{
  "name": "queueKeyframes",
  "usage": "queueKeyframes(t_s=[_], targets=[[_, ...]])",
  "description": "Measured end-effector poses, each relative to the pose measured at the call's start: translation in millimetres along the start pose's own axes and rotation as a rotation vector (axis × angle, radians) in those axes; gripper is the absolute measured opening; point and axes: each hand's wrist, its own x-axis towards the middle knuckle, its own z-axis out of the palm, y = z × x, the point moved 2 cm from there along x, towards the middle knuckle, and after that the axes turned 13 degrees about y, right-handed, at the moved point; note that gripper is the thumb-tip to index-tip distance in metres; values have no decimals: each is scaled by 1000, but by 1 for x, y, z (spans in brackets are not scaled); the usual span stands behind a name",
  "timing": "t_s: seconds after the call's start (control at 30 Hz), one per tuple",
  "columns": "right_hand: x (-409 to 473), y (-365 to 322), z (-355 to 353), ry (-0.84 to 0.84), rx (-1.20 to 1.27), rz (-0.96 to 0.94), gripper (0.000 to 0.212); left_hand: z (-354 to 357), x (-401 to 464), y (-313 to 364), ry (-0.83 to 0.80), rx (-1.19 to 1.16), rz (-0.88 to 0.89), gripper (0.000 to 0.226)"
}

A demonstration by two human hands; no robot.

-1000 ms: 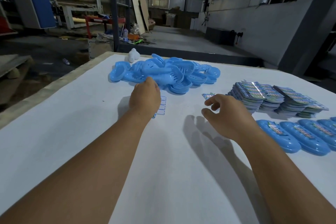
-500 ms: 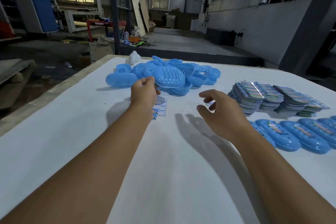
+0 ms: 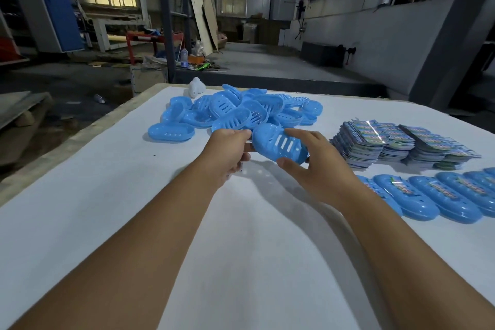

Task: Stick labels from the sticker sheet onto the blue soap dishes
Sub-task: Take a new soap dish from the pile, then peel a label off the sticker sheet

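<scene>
Lying between both hands above the white table, one blue soap dish showed its slotted underside, tilted. Left hand: fingers curled, pinching the dish's left end. Right hand: thumb under the near rim, fingers curved over the far edge, gripping. Heap of unlabelled soap dishes: just beyond the hands. Stacks of sticker sheets: to the right. Row of labelled dishes: near the right edge, in front of the stacks.
</scene>
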Motion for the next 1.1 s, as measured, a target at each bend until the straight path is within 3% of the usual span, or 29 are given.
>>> queueKeyframes(t_s=[0.1, 0.17, 0.27, 0.4, 0.63, 0.77, 0.9, 1.0, 1.1], targets=[[-1, 4, 2, -92, -49, 24, 58, -18, 7, 1, 266, 619, 412, 19], [-1, 5, 3, -141, -78, 13, 58, -27, 10, 2, 355, 933, 490, 22], [-3, 5, 4, -198, -102, 8, 59, -36, 11, 1, 246, 1014, 347, 31], [-4, 6, 6, -227, -144, 18, 53, -37, 9, -1, 195, 1059, 344, 44], [-5, 5, 6, -187, -104, 46, 58, -39, 16, -1, 243, 835, 305, 57], [-3, 0, 3, -90, -58, 56, 50, -34, 18, 2, 238, 407, 219, 43], [2, -7, -3, 134, 219, 164, 30, -17, 3, 13, 79, 100, 174, 14], [4, -8, -4, 101, 443, 284, 31, -2, -11, 14, -96, 7, 153, 12], [4, -9, -1, 70, 530, 306, 24, 5, -16, 10, -158, 46, 170, 11]])
